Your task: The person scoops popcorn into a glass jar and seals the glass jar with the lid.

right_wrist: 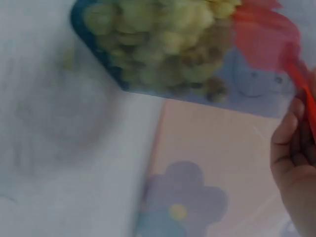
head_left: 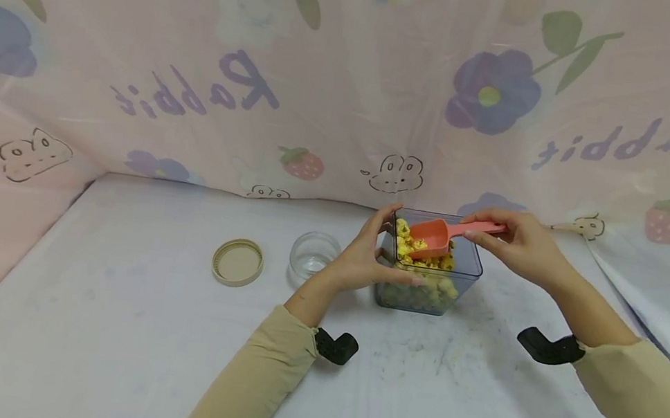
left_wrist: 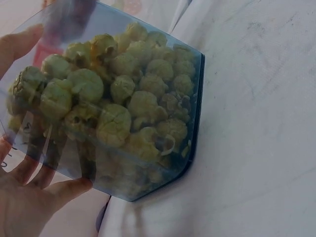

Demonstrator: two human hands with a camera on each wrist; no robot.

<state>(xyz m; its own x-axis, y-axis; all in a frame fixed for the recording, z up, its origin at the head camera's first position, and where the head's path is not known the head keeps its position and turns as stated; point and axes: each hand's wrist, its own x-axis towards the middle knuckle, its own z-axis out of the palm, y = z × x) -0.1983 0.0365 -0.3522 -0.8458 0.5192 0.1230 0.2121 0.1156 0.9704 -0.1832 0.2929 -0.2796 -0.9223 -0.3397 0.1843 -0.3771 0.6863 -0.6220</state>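
A clear bluish plastic box [head_left: 469, 281] holds yellow popcorn [head_left: 434, 292], heaped toward its left side in the head view. My left hand [head_left: 361, 254] grips the box by its left side, thumb along the near wall and fingers behind; the left wrist view shows popcorn [left_wrist: 133, 103] through the wall. My right hand [head_left: 521, 246] holds a coral-red scoop [head_left: 432, 238] by its handle. The scoop's bowl lies inside the box, right at the popcorn, with some pieces at its edge. In the right wrist view the scoop [right_wrist: 266, 37] shows through the box wall.
Left of the box stands a small round clear jar [head_left: 312, 255], partly behind the left hand. Beside it lies a round beige lid [head_left: 237, 262] on the white tabletop [head_left: 126, 323]. A printed curtain [head_left: 350, 85] hangs along the back and sides.
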